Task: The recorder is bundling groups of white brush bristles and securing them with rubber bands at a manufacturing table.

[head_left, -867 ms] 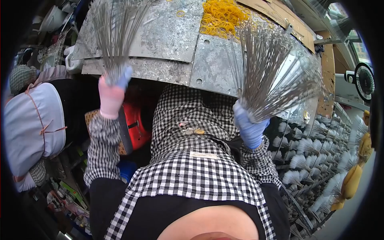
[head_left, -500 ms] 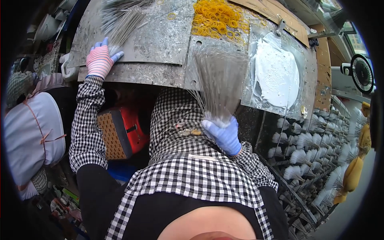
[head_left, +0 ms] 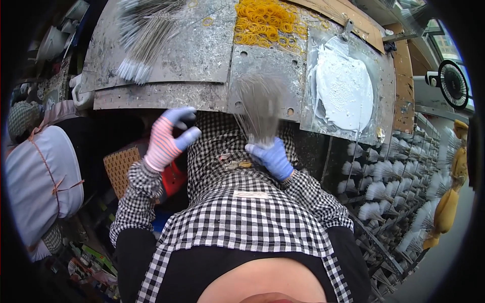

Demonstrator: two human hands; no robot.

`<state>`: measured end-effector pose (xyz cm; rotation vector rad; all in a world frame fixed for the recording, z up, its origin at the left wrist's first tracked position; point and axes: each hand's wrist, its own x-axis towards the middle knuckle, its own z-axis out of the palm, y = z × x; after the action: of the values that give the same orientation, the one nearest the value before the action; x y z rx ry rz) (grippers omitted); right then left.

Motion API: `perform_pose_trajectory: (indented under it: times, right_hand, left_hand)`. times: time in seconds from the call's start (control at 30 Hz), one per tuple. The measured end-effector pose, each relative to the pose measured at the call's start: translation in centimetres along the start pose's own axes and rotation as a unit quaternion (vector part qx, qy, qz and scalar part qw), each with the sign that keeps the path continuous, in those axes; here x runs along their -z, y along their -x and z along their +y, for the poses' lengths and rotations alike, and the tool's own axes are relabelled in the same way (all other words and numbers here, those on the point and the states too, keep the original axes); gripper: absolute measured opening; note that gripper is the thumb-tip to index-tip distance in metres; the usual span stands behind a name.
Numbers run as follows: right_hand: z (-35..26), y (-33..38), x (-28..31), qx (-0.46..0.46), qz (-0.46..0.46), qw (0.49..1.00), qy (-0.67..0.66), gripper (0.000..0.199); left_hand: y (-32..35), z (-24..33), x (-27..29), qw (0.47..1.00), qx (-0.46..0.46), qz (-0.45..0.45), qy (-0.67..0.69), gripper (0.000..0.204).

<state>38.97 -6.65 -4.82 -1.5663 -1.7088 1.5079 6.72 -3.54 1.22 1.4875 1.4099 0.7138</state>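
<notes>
My right hand [head_left: 271, 157], in a blue glove, grips a fanned bundle of thin metal wires [head_left: 258, 107] upright over the near edge of the metal worktable [head_left: 202, 55]; the bundle is blurred. My left hand [head_left: 168, 138], in a pink striped glove with blue fingertips, hangs below the table edge with fingers apart and holds nothing. Another bundle of wires with white-coated tips [head_left: 144, 38] lies on the table at the far left.
A heap of yellow rubber bands [head_left: 265, 22] sits at the table's far middle. A tray of white paste [head_left: 343, 86] lies to the right. Racks of white-tipped wire bundles [head_left: 399, 171] stand on the right. A wrapped white cushion [head_left: 35, 177] is at left.
My left hand has let go of its wire bundle on the table and dropped back below the edge. My right hand has shifted its bundle slightly toward the middle.
</notes>
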Motion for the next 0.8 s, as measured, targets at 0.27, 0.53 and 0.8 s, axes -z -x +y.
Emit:
perform_pose_trajectory:
  times: [0.27, 0.53, 0.8]
  right_hand:
    - [-4.4, -0.9, 1.6, 0.043, -0.204, 0.974, -0.093, 0.067]
    - [-11.9, -4.7, 9.4, 0.194, -0.079, 0.97, -0.126, 0.08]
    - [-17.7, -7.5, 20.0, 0.462, 0.183, 0.787, 0.366, 0.046]
  left_hand:
    - [-6.0, 6.6, -7.3, 0.835, -0.078, -0.252, 0.482, 0.1]
    - [-9.2, 17.6, -6.1, 0.916, -0.333, -0.146, 0.168, 0.039]
    - [-15.4, 10.4, -11.2, 0.94, -0.321, 0.039, 0.11, 0.035]
